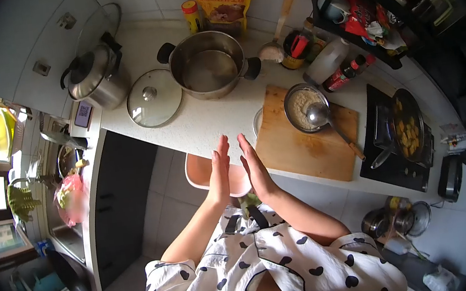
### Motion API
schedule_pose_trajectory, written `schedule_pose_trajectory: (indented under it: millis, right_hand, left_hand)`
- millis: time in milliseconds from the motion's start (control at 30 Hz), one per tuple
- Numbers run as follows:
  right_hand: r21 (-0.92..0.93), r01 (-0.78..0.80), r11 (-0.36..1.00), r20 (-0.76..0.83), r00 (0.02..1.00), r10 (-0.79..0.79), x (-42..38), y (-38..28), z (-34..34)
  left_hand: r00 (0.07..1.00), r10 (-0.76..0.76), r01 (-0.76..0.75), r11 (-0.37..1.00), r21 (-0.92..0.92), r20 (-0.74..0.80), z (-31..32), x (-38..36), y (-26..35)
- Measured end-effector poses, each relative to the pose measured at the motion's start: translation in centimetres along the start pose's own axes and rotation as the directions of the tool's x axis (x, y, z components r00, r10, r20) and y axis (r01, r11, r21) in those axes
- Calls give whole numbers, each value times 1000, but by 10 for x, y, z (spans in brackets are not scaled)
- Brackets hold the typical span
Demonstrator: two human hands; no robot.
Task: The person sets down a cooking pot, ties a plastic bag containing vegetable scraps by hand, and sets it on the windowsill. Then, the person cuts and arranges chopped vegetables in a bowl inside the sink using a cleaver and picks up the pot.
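My left hand and my right hand are raised in front of my body at the counter's edge. Their palms face each other with a gap between, fingers straight, and neither holds anything. Below them is a pink basin, partly hidden by my hands. To the right lies a wooden cutting board, nearest my right hand. On it stands a metal bowl of pale, lumpy food, with a ladle resting in it. Beyond my hands sits a two-handled steel pot, uncovered, beside a glass lid.
A pan with yellow pieces is on the black stove at right. Bottles and a long-handled strainer stand along the wall. At left are a tall steel pot, a phone and the sink.
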State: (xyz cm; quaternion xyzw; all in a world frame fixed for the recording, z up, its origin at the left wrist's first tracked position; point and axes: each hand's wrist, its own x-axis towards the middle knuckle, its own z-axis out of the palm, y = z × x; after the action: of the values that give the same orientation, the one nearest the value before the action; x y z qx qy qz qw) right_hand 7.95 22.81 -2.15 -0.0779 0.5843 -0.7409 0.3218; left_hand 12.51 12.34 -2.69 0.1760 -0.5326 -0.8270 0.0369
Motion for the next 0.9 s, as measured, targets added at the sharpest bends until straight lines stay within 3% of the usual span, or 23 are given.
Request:
schedule_pose_trajectory:
  millis: [167,467,500,633,767,900]
  right_hand:
    - [49,10,999,34,999,-12,-32,10,2]
    - [7,88,996,89,992,-89,-43,-2,51]
    - [41,39,998,88,995,-43,-45,-11,64]
    - [47,65,997,63,996,-68,-39,-3,109]
    - [73,91,993,144,984,-101,-33,15,175]
    - [-25,152,988,238,961,-142,-26,31,252]
  left_hand:
    - [998,-17,14,998,-56,-56,26,-33,-3]
    - [981,95,-110,990,-82,-169,0,-68,18]
    - [981,105,-120,989,-86,-163,-6,-69,20]
    - [983,122,-138,984,-114,-137,-44,-75,38]
    - [975,178,-193,975,-110,-131,-106,-99,66]
    - [955,226,-251,960,-120,-192,-171,-133,101]
